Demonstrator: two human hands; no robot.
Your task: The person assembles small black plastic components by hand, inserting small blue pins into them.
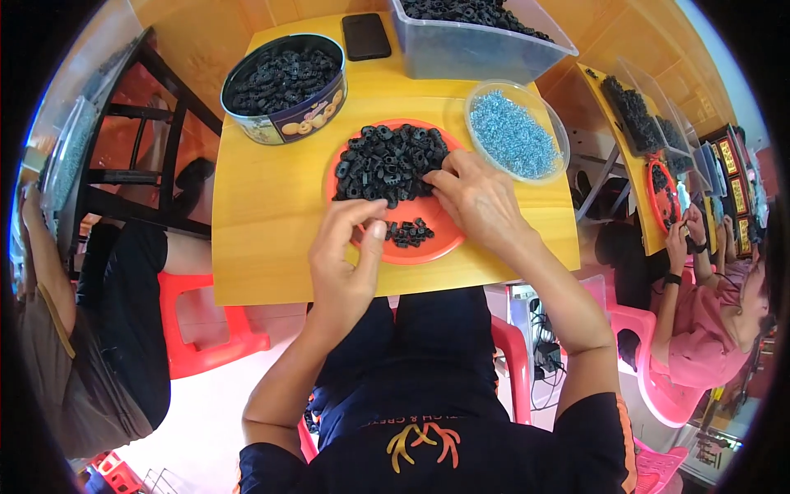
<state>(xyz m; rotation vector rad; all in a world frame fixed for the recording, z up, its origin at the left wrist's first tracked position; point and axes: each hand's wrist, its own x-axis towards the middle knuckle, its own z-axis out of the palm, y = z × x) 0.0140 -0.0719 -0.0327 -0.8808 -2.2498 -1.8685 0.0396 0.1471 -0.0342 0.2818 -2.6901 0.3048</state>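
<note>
A round orange-red plate (447, 239) holds a heap of small black plastic parts (387, 160). A smaller group of black parts (409, 234) lies apart at the plate's near side. My left hand (344, 257) is over the plate's left edge, its index finger and thumb slightly apart beside the smaller group; I see nothing between them. From the right, my right hand (477, 202) reaches over the plate. Its fingertips are pinched together at the heap's right edge on a black plastic part, mostly hidden by the fingers.
On the yellow table (271, 239) stand a round tin (309, 123) of black parts, a phone (366, 37), a clear bin (485, 58) and a tub of blue beads (514, 136). People sit on both sides, near a red stool (197, 329) and a pink chair (671, 395).
</note>
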